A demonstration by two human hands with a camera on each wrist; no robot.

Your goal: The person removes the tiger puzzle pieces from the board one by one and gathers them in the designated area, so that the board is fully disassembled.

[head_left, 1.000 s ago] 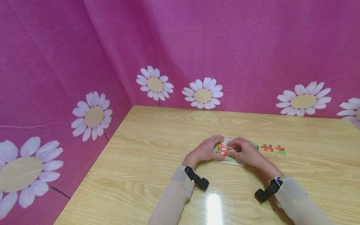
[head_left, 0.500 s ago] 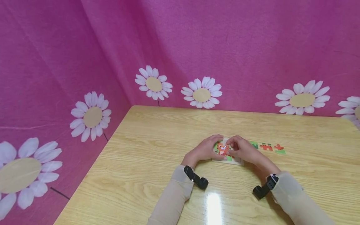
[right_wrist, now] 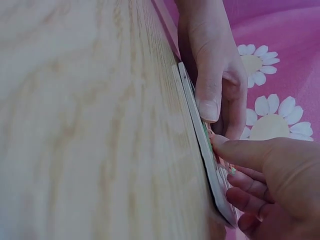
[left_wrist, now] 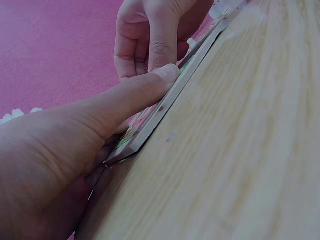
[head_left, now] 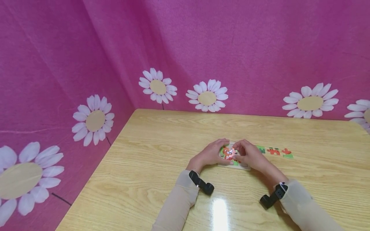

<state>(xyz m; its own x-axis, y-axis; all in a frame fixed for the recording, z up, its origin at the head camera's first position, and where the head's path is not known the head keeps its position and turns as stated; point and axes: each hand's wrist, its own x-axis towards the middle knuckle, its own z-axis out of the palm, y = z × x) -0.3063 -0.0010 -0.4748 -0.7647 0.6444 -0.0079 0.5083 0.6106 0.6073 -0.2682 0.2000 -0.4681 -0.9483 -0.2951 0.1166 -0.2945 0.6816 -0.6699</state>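
A small puzzle board (head_left: pixel 245 167) with a pale rim and an orange tiger picture lies on the table. My left hand (head_left: pixel 212 153) grips its left end, thumb on the near edge and fingers at the far edge. In the left wrist view the left thumb (left_wrist: pixel 145 90) presses along the board's rim (left_wrist: pixel 150 127). Over the picture, my right hand (head_left: pixel 252 154) pinches a puzzle piece (head_left: pixel 232 153) that catches the light. The right thumb (right_wrist: pixel 242 150) is low over the board (right_wrist: pixel 200 135) in the right wrist view, where the fingers mostly hide the piece.
Right of the board, several loose pieces lie in a row: a green piece (head_left: pixel 261 149), an orange piece (head_left: pixel 273 151) and an orange-green piece (head_left: pixel 287 153). The wooden table (head_left: pixel 138 179) meets a pink flowered cloth (head_left: pixel 245 57) at the back and left.
The right fingers have shifted slightly left over the board, and the piece they pinch now shines across the tiger's face. The left hand stays in place on the board.
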